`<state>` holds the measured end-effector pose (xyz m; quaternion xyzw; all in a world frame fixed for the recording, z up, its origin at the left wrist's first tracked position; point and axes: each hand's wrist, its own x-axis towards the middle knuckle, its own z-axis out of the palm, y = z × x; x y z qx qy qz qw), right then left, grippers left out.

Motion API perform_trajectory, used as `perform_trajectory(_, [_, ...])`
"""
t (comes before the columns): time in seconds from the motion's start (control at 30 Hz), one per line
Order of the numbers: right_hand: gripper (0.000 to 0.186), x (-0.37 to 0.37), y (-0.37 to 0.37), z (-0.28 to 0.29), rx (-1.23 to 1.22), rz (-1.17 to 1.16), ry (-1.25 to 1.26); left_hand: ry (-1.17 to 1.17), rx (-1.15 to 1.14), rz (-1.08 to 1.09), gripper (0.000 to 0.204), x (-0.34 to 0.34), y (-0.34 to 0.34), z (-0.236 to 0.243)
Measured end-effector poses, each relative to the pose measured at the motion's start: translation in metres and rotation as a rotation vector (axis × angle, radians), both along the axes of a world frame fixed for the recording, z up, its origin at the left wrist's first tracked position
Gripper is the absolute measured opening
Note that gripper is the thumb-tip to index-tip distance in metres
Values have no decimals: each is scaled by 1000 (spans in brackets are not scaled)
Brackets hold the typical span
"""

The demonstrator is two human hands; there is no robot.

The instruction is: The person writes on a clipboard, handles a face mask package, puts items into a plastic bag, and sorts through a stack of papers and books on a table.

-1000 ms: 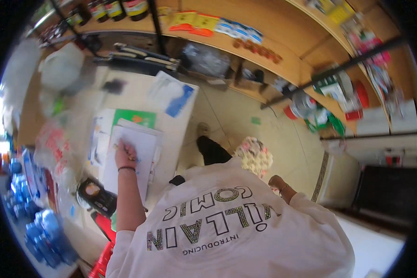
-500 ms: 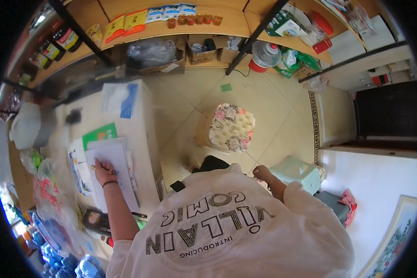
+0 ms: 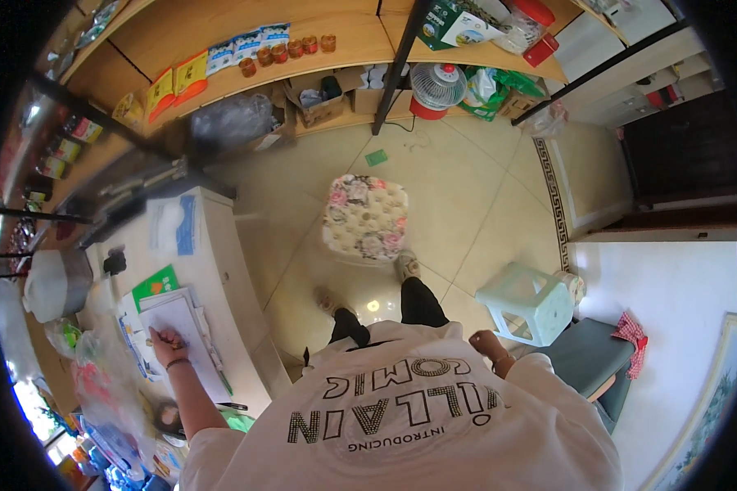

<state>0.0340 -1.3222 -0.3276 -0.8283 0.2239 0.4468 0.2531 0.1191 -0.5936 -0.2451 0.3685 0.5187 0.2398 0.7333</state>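
My left hand point(image 3: 168, 347) rests on a white sheet of paper point(image 3: 174, 314) on the light table at the left, fingers curled in. Whether something small sits between them is hidden. The sheet tops a stack of papers, and a green booklet point(image 3: 155, 284) sticks out beyond it. A dark pen point(image 3: 233, 406) lies by the stack's near corner, close to my left forearm. On the right, my right hand point(image 3: 487, 346) hangs in the air beside my body with its fingers folded and no object visible in it. It is nearest to a pale green plastic stool point(image 3: 550, 309).
A padded floral stool point(image 3: 364, 217) stands on the tiled floor ahead of my feet. Beyond it are wooden shelves point(image 3: 352, 51) with small jars and packets, and a red-based fan point(image 3: 438, 88). A grey chair point(image 3: 585, 356) is at the right; plastic bags point(image 3: 98, 376) crowd the table's left.
The view has shifted, and my legs and feet now show below the floral stool. My left hand stays on the paper, fingers still curled. My right hand still hangs at my side.
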Motion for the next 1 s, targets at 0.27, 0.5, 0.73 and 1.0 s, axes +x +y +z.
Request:
perform_trajectory(0.27, [23, 49, -197, -78, 103, -65, 125, -299, 143, -47, 35, 2, -158, 70])
perform_trajectory(0.5, [21, 183, -314, -5, 254, -305, -285, 37, -261, -358, 36, 83, -479, 20])
perform_trajectory(0.73, [21, 200, -413, 21, 455, -390, -419, 135, -437, -904, 33, 191, -711, 2])
perform_trajectory(1.0, [21, 232, -562, 2, 391, -524, -438, 258, -370, -1245, 29, 310, -878, -24])
